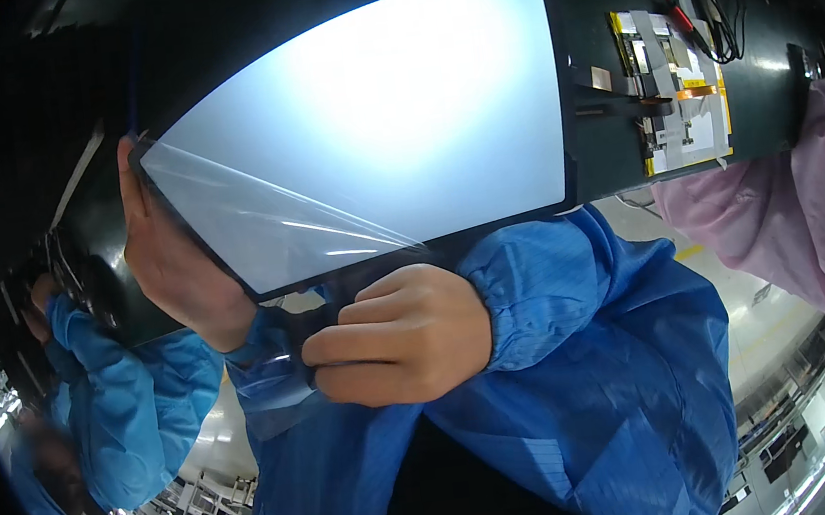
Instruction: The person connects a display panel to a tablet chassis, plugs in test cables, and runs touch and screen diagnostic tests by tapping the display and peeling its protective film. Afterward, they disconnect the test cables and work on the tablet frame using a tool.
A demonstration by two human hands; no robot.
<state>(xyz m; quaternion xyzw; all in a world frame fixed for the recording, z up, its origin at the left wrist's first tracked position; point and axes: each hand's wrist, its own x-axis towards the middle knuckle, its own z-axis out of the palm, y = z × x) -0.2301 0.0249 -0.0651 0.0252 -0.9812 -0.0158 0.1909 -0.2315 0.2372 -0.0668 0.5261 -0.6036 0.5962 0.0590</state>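
Note:
A lit display panel (396, 98) with a black frame glows white in front of me, tilted up over the dark bench. My left hand (177, 267) grips its left edge, with some of the fingers hidden behind it. Clear protective film (267, 207) lies over the lower left part of the screen, its lifted edge running diagonally. Below the panel's lower edge, my right hand (406, 339) is closed, its fingers pinching the loose end of this film, which hangs over my left sleeve. The fingertips themselves are partly out of sight.
Flat cables link the panel to a circuit board assembly (677, 94) taped down at the right. Beyond it lie a red clip lead (680, 18) and black wires (730, 28). People in blue (135, 387) and pink (778, 199) clothing sit on either side.

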